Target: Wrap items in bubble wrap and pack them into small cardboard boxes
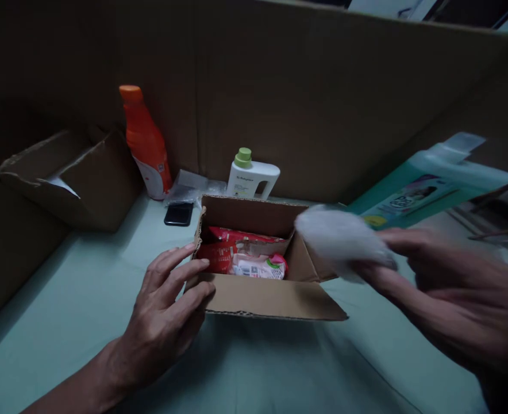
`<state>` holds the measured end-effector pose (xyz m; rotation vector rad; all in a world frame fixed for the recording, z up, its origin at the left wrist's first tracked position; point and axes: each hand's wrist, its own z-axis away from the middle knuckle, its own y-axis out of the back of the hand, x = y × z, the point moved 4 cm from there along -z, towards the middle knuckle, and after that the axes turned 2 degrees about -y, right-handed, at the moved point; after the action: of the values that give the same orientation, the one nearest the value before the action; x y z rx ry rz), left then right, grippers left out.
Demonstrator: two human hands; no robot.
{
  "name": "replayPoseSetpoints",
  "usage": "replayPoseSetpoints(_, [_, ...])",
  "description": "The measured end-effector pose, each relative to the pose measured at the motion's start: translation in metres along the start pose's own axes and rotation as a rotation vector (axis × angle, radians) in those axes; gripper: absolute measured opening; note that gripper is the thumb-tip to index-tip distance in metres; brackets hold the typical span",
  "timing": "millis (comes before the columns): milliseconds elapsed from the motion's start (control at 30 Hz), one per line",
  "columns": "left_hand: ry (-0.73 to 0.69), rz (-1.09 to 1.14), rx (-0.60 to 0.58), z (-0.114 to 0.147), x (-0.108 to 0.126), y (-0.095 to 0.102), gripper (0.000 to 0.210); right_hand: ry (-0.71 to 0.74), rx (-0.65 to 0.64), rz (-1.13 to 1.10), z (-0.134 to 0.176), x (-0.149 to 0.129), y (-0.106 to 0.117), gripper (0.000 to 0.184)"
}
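Observation:
A small open cardboard box (275, 296) sits in front of me. My left hand (163, 313) holds its left side, with fingers curled over the edge and slightly apart. Inside lie red packets (219, 257) and a white and pink packet (258, 267). Above the box's right side, my right hand (426, 276) pinches a soft white bundle (344, 238) between thumb and fingers. Motion smears the bundle, so its kind is unclear; it is apart from the packets.
Behind the box stand a white bottle with a green cap (254, 178) and an orange bottle (146, 144). A black phone-like object (179, 214) lies near clear plastic wrapping (193, 187). At right leans a large teal bottle (426, 184); at left, another cardboard box (103, 184). Tall cardboard (280, 86) borders the back.

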<state>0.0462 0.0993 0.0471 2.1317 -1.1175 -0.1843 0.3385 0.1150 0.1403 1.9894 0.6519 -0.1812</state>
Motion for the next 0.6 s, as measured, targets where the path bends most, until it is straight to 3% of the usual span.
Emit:
replayPoseSetpoints(133, [0.010,0.045,-0.025,-0.001,-0.003,0.002,0.027,0.136,-0.397,-0.059,-0.043,-0.020,-0.049,0.014])
replayPoseSetpoints(300, [0.029,0.104,-0.032,-0.009,-0.007,0.001,0.026,0.177,-0.839,-0.019,-0.056,-0.040,-0.116,0.015])
replayPoseSetpoints(433, [0.040,0.128,-0.018,-0.012,-0.007,0.001,0.025,0.175,-1.034,0.086,-0.059,-0.056,-0.150,0.016])
replayPoseSetpoints(600, [0.033,0.138,-0.007,-0.015,-0.008,0.000,0.025,0.260,-1.271,0.325,-0.065,-0.068,-0.165,0.013])
